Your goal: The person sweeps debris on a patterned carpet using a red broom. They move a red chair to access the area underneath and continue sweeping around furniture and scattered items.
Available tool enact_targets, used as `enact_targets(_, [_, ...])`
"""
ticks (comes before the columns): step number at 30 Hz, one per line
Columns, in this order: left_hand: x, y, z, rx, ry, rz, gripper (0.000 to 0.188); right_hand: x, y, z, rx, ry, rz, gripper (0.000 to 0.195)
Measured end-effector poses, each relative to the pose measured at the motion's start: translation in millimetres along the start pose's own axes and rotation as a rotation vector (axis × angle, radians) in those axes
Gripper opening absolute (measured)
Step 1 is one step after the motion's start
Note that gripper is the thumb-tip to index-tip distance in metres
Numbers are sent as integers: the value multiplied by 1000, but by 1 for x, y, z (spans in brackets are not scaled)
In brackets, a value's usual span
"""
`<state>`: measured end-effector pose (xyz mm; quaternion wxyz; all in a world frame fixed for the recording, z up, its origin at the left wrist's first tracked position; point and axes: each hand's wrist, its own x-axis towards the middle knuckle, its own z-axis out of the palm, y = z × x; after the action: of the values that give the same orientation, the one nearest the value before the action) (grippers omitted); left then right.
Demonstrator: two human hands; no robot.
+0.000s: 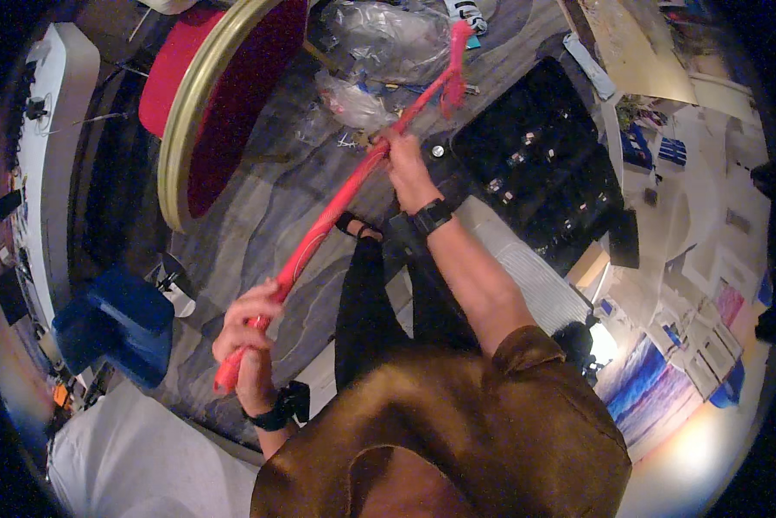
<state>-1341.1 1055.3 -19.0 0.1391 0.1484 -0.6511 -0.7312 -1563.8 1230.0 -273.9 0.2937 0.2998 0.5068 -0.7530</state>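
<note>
A long, thin red roll [326,217] with a pale swirling pattern runs diagonally before me, over the wood-look floor. My left hand [248,337] grips its near end, fingers wrapped round it and a little blurred. Farther up, my right hand [397,158] is closed around the same roll. Beyond that hand the roll narrows to a crumpled, ragged red end [456,71]. Clear plastic wrapping [388,39] lies on the floor behind it, with a smaller clear bag [352,103] near my right hand. I wear a dark band on each wrist.
Left stands a round dark red piece with a gold rim [171,155]; nearer are a blue seat-like object [119,324] and white cloth [141,453]. Right lies a black panel [491,110] holding small shiny items, beside a pale ribbed surface [537,285]. My sandalled foot [362,228] is below.
</note>
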Motion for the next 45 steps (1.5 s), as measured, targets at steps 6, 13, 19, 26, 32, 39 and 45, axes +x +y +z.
enact_targets(6, [15, -100, 22, -242, 90, -269, 34, 52, -6, -46, 16, 60, -103, 14])
enact_targets(13, [22, -195, 55, -391, 460, -446, 19, 146, 62, -143, 8, 115, 28, 18])
enact_targets(19, [-2, -233, 22, -512, 605, -423, 18, 254, 171, -295, -426, 236, -42, 15])
enact_targets(26, [-22, -266, -5, -2, 962, -692, 20, 332, 239, -359, -1367, 239, -344, 28])
enact_targets(32, [-23, -275, -10, 533, 933, -887, 27, 350, 236, -321, -1621, 135, -295, 27])
enact_targets(39, [-17, -259, 4, 656, 931, -937, 18, 276, 256, -254, -721, 10, -83, 11])
enact_targets(45, [-1, -221, 35, -403, 611, -536, 21, 223, 136, -212, -233, 171, -75, 23])
